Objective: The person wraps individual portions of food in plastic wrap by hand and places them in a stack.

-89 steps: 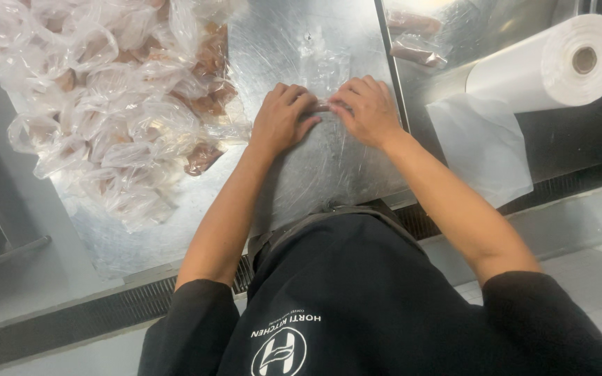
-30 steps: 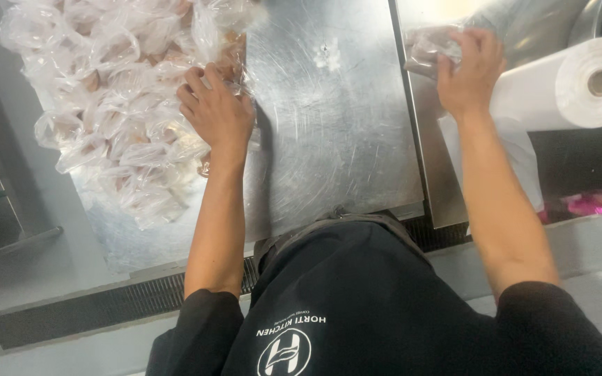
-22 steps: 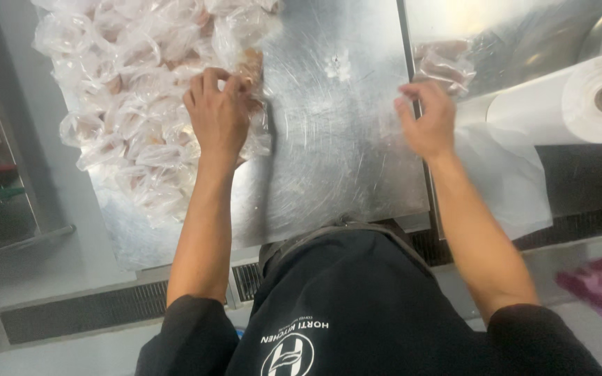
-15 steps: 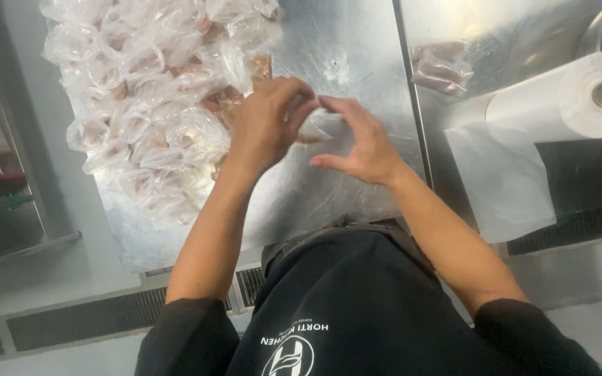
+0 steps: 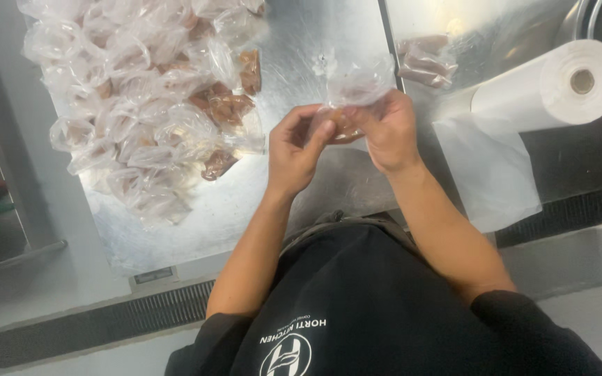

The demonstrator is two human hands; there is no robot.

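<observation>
In the head view, a small clear plastic bag with brown food pieces inside [image 5: 348, 104] is held up between both hands above the scuffed stainless-steel worktop [image 5: 294, 42], the left hand [image 5: 295, 147] pinching its lower end with curled fingers and the right hand [image 5: 387, 129] closed on its other side, so that the crumpled open top of the bag is seen just above the fingertips. A heap of similar filled clear bags [image 5: 144, 97] is spread well to the left of the left hand, while a roll of white plastic bags [image 5: 548, 87] with a loose sheet hanging lies to the right of the right hand, and two more filled bags [image 5: 423, 61] are seen just above that hand.
</observation>
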